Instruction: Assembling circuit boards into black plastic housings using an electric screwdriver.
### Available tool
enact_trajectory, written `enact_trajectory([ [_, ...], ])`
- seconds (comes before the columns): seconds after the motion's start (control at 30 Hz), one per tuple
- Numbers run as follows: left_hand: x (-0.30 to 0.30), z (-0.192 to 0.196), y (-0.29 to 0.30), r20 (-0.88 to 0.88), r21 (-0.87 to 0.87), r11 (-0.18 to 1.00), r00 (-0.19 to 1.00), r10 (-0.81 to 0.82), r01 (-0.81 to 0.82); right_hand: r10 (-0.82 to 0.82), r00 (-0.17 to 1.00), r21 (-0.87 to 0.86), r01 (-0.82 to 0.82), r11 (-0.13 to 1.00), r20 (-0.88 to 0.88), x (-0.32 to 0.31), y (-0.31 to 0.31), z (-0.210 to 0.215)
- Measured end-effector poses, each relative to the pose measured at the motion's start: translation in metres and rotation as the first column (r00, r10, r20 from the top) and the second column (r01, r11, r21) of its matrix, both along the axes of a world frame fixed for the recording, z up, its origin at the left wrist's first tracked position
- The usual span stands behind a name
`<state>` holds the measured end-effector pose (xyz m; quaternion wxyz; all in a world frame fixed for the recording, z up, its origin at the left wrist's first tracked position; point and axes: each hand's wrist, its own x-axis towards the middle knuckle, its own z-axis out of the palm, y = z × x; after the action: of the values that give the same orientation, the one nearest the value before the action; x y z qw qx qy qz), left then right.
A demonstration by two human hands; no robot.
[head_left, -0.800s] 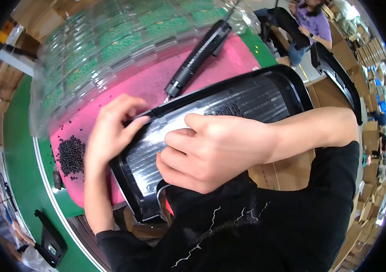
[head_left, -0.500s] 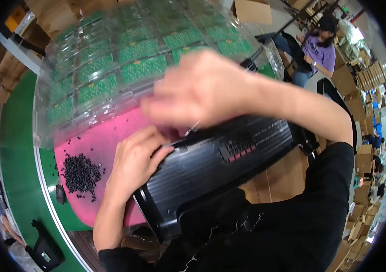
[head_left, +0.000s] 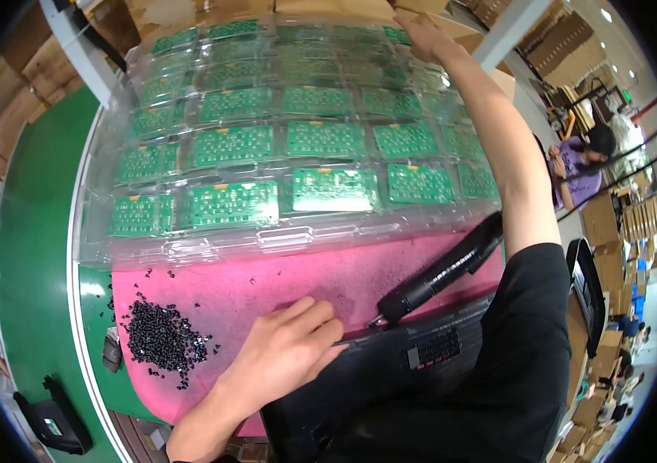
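Observation:
My left hand (head_left: 286,351) is closed at the upper edge of a black plastic housing (head_left: 375,370), thumb and curled fingers around the rim. The housing lies close to my body, partly covered by my black sleeve, and has a slotted vent. My right arm stretches far forward, the right hand (head_left: 425,38) at the back right corner of clear plastic trays (head_left: 282,239). Its fingers close on a green circuit board (head_left: 396,35) there; the fingertips are small and partly hidden. A black electric screwdriver (head_left: 444,270) lies on the pink mat (head_left: 228,297), its bit beside the housing's edge.
A heap of small black screws (head_left: 162,339) sits on the mat's left side. Left of it are a small dark object (head_left: 112,351) and the green table (head_left: 35,224). Another black housing (head_left: 52,420) lies at lower left. A person in purple (head_left: 579,181) is at far right.
My right hand has left the screwdriver and housing and reached out to the trays' far right corner. The screwdriver now lies on the mat. My left hand stays at the housing's edge.

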<state>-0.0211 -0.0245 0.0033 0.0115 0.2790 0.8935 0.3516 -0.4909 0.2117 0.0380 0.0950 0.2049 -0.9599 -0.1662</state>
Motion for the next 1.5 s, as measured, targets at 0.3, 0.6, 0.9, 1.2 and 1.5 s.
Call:
enact_trajectory([
  [0.3, 0.0, -0.011, 0.001, -0.05, 0.111, 0.993, 0.998, -0.022, 0.027, 0.032, 0.952, -0.009, -0.036, 0.999, -0.304, -0.003, 0.012, -0.033],
  [0.6, 0.017, 0.004, -0.004, -0.029, -0.032, 0.999, 1.0, -0.004, 0.003, 0.39, 0.815, -0.41, -0.561, 0.719, -0.43, 0.146, -0.035, 0.063],
  [0.9, 0.042, 0.03, 0.018, 0.163, 0.617, 0.786, 0.984, -0.076, -0.041, 0.885, 0.428, -0.872, -0.486, 0.057, -0.181, 0.451, -0.02, 0.069],
  [1.2, 0.057, 0.065, 0.056, 0.289, 0.492, 0.87, 0.947, -0.139, -0.022, 0.702, 0.622, -0.552, -0.74, 0.384, -0.345, 0.478, 0.056, 0.069],
  [1.5, 0.036, 0.051, 0.072, 0.343, 0.592, 0.8, 0.928, -0.143, -0.096, 0.449, 0.835, -0.639, -0.539, 0.549, -0.319, 0.507, 0.105, 0.037],
])
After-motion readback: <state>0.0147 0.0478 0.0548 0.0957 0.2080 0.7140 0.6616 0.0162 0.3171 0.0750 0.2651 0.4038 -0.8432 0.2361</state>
